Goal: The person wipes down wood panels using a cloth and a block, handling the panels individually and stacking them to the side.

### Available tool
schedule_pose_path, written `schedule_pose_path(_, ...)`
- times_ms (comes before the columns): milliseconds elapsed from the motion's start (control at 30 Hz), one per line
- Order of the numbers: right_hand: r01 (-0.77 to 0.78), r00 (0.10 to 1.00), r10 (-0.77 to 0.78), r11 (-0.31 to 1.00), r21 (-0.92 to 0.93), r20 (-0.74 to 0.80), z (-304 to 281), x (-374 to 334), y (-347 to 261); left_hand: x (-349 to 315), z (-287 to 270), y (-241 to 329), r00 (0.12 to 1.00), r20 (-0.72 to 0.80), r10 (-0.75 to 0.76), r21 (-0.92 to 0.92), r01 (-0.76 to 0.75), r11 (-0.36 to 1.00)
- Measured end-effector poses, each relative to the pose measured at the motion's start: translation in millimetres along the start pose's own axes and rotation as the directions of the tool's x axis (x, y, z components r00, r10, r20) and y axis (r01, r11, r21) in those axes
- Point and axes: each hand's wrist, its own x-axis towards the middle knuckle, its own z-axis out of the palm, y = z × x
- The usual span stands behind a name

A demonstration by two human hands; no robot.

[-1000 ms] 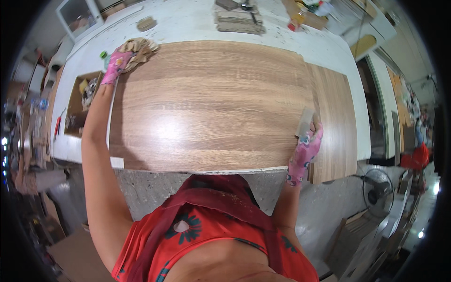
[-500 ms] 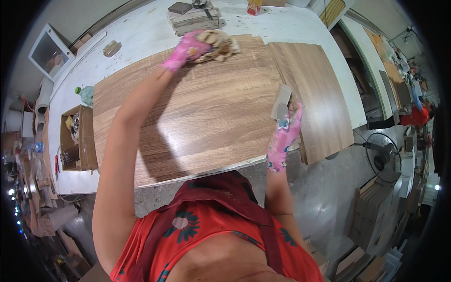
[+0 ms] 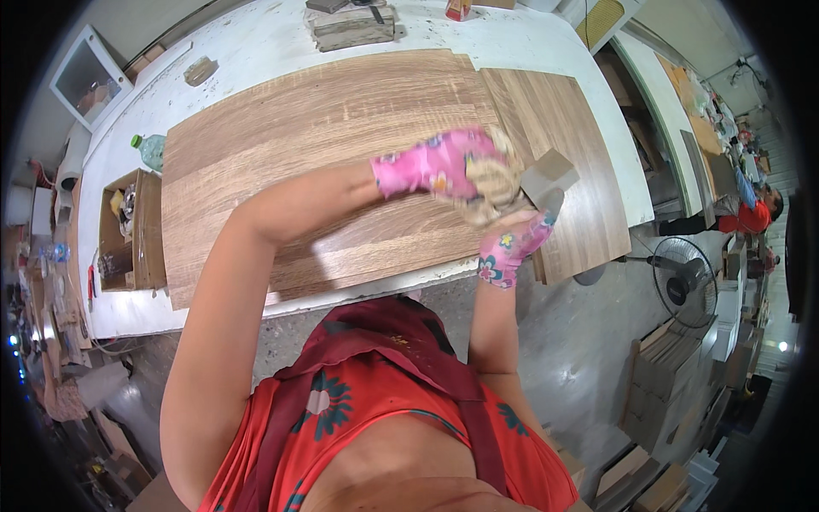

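My left hand [image 3: 439, 166], in a pink flowered glove, is closed round a crumpled beige rag [image 3: 495, 183] above the right part of a large wood-grain board [image 3: 299, 128]. Close beside it, my right hand [image 3: 516, 247], gloved the same way, grips a thin flat scraper-like piece [image 3: 550, 175], greyish beige and rectangular. The rag and the right hand's fingertips meet or overlap; I cannot tell whether they touch. Under the flat piece lies a narrower wood-grain board [image 3: 597, 205], along the large board's right edge. Both boards rest on a white table [image 3: 247, 81].
An open cardboard box [image 3: 152, 247] with odds and ends stands at the left, near a green-capped bottle [image 3: 150, 151]. A block-like stack [image 3: 354, 30] sits at the table's far side. Right of the table are a black fan [image 3: 682, 277] and a person in red [image 3: 755, 218].
My left hand has swept the rag from the board's far edge, right and nearer, over to my right hand. The flat piece in my right hand has tilted rightward. The view has shifted slightly.
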Motion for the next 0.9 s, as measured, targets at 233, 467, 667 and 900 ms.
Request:
schedule_pose_path(233, 0.716, 0.697, -0.312, 0.35, -0.604, 0.646, 4, 7, -17, -151, 9, 44, 0.981, -0.129, 0.147, -0.274, -0.178, 0.945)
schedule_pose_path(467, -0.174, 0.895, 0.294, 0.923, -0.343, 0.335, 40, 17, -16, -386, -115, 49, 0.015, -0.758, -0.652, -0.419, 0.754, 0.505)
schedule_pose_path(667, -0.118, 0.861, 0.347, 0.847, -0.519, 0.371, 66, 55, 25, -408, -160, 63, -0.327, -0.589, -0.739, -0.617, 0.772, 0.151)
schedule_pose_path(900, -0.067, 0.815, 0.371, 0.824, -0.563, 0.446, 121, 45, 43, -449, -164, 38, -0.287, -0.697, -0.656, -0.717, 0.296, 0.631)
